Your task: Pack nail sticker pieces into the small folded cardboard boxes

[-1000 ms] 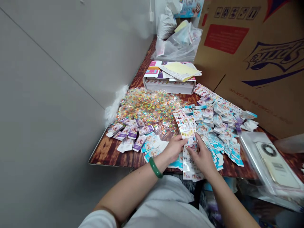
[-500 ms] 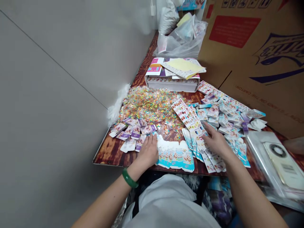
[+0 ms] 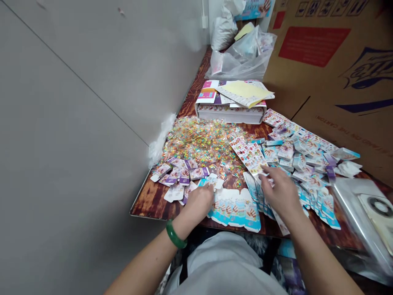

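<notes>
Head view — right hand (image 3: 281,192) touches a long, brightly printed sticker sheet (image 3: 248,153).

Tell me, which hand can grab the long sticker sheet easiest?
Probably the right hand: its fingertips lie on the near end of the sticker sheet. The left hand rests on the blue cartons, off to the side.

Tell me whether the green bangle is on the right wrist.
No, the green bangle circles the left wrist, behind the left hand.
</notes>
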Motion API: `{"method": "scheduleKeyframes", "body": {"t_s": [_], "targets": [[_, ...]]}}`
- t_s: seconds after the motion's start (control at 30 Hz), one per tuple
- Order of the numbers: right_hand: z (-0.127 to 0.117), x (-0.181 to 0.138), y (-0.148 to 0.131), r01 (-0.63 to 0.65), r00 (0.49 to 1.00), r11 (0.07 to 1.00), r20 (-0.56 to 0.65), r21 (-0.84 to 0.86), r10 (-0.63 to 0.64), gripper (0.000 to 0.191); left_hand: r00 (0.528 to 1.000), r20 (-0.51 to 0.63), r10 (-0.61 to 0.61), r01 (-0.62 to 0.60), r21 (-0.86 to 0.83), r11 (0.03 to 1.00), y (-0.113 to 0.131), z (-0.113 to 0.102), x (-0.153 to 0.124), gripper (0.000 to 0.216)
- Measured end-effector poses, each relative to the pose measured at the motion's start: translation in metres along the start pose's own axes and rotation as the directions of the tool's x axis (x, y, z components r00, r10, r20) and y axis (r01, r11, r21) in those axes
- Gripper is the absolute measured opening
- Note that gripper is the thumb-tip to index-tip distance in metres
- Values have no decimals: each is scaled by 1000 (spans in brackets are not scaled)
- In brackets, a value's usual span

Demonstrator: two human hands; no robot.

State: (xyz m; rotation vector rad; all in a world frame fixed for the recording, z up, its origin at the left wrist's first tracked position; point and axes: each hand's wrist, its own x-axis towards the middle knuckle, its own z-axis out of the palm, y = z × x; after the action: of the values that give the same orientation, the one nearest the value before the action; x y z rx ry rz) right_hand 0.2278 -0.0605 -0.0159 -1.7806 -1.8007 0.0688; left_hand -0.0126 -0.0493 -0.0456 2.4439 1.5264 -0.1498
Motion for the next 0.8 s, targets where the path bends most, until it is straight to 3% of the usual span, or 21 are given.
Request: {"method": "scheduleKeyframes", "body": {"t_s": [0.07, 0.13, 0.2, 0.27, 0.4, 0.5, 0.6, 0.67, 0.8], "targets": [[16, -3, -18, -107, 987, 960, 147, 260, 71, 29, 998, -61, -1, 0, -17, 1000, 2, 3, -4, 25], [34, -4, -34, -312, 924, 840, 349, 445, 158, 32, 991, -134, 28, -33, -36, 999, 7, 5, -9, 26], [50, -3, -44, -504, 826, 692, 522, 517, 212, 37, 973, -211, 93, -106, -53, 993, 13, 5, -13, 27], [58, 2, -49, -589, 772, 605, 594, 535, 226, 38, 944, -297, 144, -171, -65, 983, 17, 3, -15, 28], [42, 24, -51, -546, 802, 552, 583, 630, 127, 29, 884, -428, 186, -233, -61, 971, 17, -16, -11, 45], [19, 42, -55, -496, 791, 584, 612, 643, -2, 27, 886, -423, 190, -227, -37, 973, 13, -39, -4, 68], [3, 58, -61, -403, 772, 673, 625, 620, -113, 23, 902, -399, 165, -194, -35, 980, 12, -61, 3, 67], [-3, 65, -65, -354, 808, 686, 577, 636, -118, 26, 902, -407, 143, -184, -61, 981, 11, -73, 7, 62], [-5, 71, -76, -356, 866, 588, 493, 726, -84, 44, 899, -438, 28, -124, -191, 974, 11, -87, 13, 53]]}}
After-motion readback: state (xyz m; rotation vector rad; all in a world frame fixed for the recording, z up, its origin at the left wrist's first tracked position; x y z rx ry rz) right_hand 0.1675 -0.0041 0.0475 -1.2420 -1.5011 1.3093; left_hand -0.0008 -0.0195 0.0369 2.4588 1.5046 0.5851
